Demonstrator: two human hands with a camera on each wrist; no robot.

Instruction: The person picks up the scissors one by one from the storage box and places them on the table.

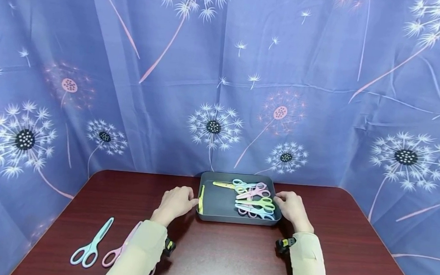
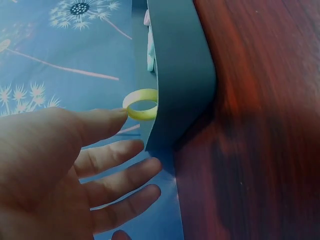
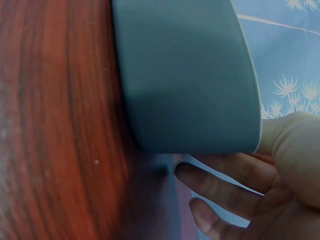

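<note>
A dark grey tray (image 1: 238, 220) stands at the table's back edge. Along its left wall lies a pair of yellow scissors (image 1: 201, 202), whose ring handle (image 2: 142, 94) sticks up past the rim in the left wrist view. My left hand (image 1: 176, 203) is at that end, its thumb against the ring and its other fingers extended and spread. On the opposite side my right hand (image 1: 293, 209) pinches the tray's end wall (image 3: 200, 100), thumb at the rim and fingers outside. Several pastel scissors (image 1: 255, 204) overlap in the tray's right half.
Light blue scissors (image 1: 94, 244) lie at the table's front left. Beside them are pink scissors (image 1: 115, 255), partly under my left sleeve, with another handle (image 1: 152, 273) showing past it. A blue dandelion-print curtain (image 1: 166, 128) hangs behind the brown table (image 1: 229, 260).
</note>
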